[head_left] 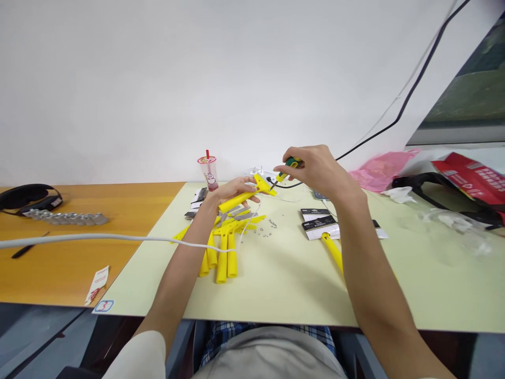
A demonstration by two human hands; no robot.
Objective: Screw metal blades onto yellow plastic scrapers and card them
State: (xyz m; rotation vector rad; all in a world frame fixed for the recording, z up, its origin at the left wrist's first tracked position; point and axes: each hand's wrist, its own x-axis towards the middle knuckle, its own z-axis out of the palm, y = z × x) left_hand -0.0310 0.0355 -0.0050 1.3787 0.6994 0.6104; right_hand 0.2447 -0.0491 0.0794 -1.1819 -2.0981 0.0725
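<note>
My left hand (pixel 236 186) is closed around a yellow T-shaped plastic handle (pixel 239 201), held tilted above the table with its wide head toward the right. In my right hand (pixel 315 164) is a screwdriver (pixel 284 173) with a green and yellow grip. Its tip points down at the head of the handle; whether it sits in a screw is too small to tell. Below my left hand lies a pile of similar yellow handles (pixel 222 258). Small screws (pixel 270 227) are scattered on the table to the right of the pile.
Black-and-white packages (pixel 319 226) and another yellow handle (pixel 332 251) lie by my right forearm. A drink cup (pixel 209 172) stands near the wall. A white cable (pixel 118 237) crosses over my left forearm. A pink bag (pixel 381 171) and red package (pixel 473 176) are at right.
</note>
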